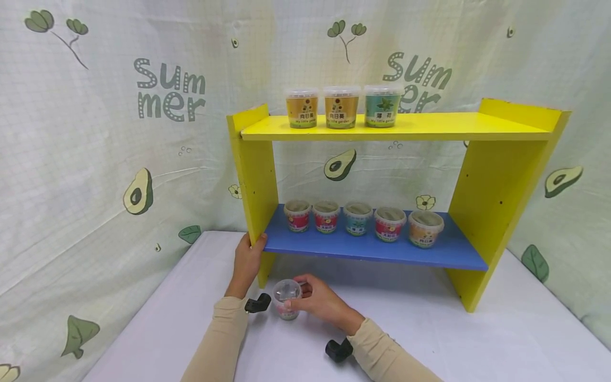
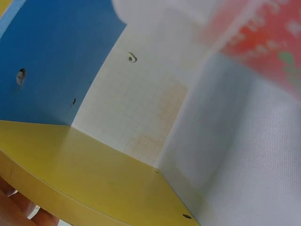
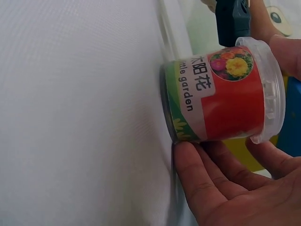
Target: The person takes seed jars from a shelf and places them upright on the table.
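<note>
In the head view my left hand (image 1: 247, 260) grips the front edge of the left side panel of a yellow and blue shelf (image 1: 256, 185). Its fingers (image 2: 23, 207) show past the yellow panel in the left wrist view. My right hand (image 1: 320, 301) holds a small plastic seed cup (image 1: 287, 306) with a clear lid, just in front of the shelf's left foot. Seen from the right wrist, the cup (image 3: 230, 94) has a red label with a flower picture and "little garden" on it; fingers (image 3: 188, 165) curl along its side. The cup stands close over the white table.
On the blue lower board (image 1: 329, 245) several lidded cups (image 1: 358, 218) stand in a row. Two orange cups (image 1: 302, 109) and a green cup (image 1: 382, 106) sit on the yellow top board (image 1: 444, 123). A printed cloth (image 1: 191, 143) hangs behind the white table (image 1: 410, 329).
</note>
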A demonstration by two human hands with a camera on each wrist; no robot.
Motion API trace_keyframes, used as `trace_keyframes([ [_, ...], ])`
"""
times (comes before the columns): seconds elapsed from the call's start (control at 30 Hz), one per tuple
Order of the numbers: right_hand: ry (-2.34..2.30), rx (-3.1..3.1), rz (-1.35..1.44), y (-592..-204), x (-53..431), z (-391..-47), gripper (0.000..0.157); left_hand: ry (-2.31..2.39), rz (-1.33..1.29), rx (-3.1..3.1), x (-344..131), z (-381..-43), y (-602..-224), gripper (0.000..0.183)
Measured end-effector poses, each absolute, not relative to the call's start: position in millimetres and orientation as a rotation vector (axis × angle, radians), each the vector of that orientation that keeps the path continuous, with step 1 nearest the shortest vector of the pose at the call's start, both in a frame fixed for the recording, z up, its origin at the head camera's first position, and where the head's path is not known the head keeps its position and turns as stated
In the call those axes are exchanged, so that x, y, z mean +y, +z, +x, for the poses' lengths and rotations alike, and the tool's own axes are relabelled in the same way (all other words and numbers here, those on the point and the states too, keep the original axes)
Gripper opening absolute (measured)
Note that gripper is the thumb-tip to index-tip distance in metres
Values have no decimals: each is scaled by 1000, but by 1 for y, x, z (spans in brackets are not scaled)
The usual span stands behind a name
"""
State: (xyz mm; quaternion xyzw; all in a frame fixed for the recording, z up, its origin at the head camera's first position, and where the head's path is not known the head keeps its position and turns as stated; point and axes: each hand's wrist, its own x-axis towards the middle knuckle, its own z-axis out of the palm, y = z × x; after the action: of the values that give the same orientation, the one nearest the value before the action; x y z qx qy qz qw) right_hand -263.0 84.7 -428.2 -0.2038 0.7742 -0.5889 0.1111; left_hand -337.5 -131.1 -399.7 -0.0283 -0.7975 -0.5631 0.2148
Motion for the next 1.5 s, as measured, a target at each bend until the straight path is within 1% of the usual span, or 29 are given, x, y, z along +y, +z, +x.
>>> trace_keyframes([
  [0.27, -1794, 2226, -560, -423, 94, -263, 63, -1570, -94, -2206, -127, -338, -399, 52],
  [0.5, -1836, 2212, -517, -418, 106, -262, 65, -1571, -89, -2227, -128, -339, -399, 53],
  [0.9, -1802, 2270, -534, -400, 134, -256, 56, -1616, -90, -2228, -134, -336, -402, 57],
  [1.3, -1664, 2298, -664, -373, 165, -244, 45, -1592, -102, -2227, -134, -340, -404, 57],
  [1.5, -1645, 2319, -685, -362, 175, -239, 45, -1606, -81, -2230, -134, -341, -405, 57],
])
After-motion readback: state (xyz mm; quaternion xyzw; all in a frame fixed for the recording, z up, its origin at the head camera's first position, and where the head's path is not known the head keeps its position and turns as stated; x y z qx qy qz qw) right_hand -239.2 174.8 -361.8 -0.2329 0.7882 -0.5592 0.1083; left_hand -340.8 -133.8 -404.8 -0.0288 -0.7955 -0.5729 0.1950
